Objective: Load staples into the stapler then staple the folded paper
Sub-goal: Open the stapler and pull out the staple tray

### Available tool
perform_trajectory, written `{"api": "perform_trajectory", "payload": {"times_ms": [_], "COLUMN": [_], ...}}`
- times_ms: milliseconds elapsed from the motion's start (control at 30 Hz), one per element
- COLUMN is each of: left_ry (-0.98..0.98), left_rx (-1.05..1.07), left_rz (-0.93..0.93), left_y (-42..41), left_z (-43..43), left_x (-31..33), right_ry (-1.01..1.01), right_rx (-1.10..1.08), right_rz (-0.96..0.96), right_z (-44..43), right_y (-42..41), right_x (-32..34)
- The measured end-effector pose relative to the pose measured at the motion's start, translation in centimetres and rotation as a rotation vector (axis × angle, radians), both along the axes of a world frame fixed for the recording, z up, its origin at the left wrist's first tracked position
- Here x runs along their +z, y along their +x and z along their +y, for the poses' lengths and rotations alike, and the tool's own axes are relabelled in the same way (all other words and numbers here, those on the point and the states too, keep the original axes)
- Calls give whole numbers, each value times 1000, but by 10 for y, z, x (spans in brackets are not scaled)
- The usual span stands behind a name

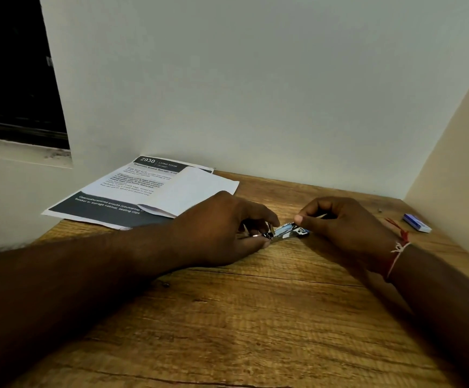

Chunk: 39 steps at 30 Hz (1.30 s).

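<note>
A small metal and blue stapler (286,230) lies low over the wooden table (255,317), between my two hands. My left hand (222,228) grips its left end, where a shiny metal part shows. My right hand (339,222) holds its right end with thumb and fingers closed around it. A thin pale strip pokes out from my right fingers; I cannot tell if it is staples. The folded white paper (191,191) lies behind my left hand, on top of a printed sheet (115,197).
A small blue and white staple box (417,223) lies at the right, near the side wall. The printed sheet overhangs the table's left edge. A wall runs close along the back, with a dark window at the upper left.
</note>
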State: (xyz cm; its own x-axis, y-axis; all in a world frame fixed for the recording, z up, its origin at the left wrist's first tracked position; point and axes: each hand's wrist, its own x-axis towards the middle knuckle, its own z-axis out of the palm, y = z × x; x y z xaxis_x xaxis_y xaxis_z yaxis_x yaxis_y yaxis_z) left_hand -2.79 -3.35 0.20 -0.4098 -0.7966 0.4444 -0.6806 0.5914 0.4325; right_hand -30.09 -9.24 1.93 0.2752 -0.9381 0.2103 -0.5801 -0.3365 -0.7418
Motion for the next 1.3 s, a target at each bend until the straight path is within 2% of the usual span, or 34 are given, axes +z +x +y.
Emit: {"api": "perform_trajectory", "payload": {"times_ms": [167,367,633,700,867,1000,1133,1233,1300], "left_ry": [-7,11,13,14,104,149,192,227,275], "left_rx": [0,19,17,7,36,72,110,94,77], "left_rz": [-10,4,34,57,197,231,246,267,286], "left_y": [-1,1,4,5,4,2,4,4,4], "left_z": [-1,-3,-5,-5,-5,-6,-9,-9,-9], "left_x": [-1,-4,-6,-7,-6,-4,-5,-6,-7], "right_ry": [63,21,-144,-176,-149,116,339,357,278], "right_rx": [21,152,145,152,179,205,224,193,186], "right_rz": [90,168,443,448,249,-43,-207,-332,-311], "right_z": [2,7,11,14,19,22,22,23,23], "right_y": [-1,-2,6,9,9,10,12,13,11], "right_x": [1,3,-2,-2,3,6,5,5,6]}}
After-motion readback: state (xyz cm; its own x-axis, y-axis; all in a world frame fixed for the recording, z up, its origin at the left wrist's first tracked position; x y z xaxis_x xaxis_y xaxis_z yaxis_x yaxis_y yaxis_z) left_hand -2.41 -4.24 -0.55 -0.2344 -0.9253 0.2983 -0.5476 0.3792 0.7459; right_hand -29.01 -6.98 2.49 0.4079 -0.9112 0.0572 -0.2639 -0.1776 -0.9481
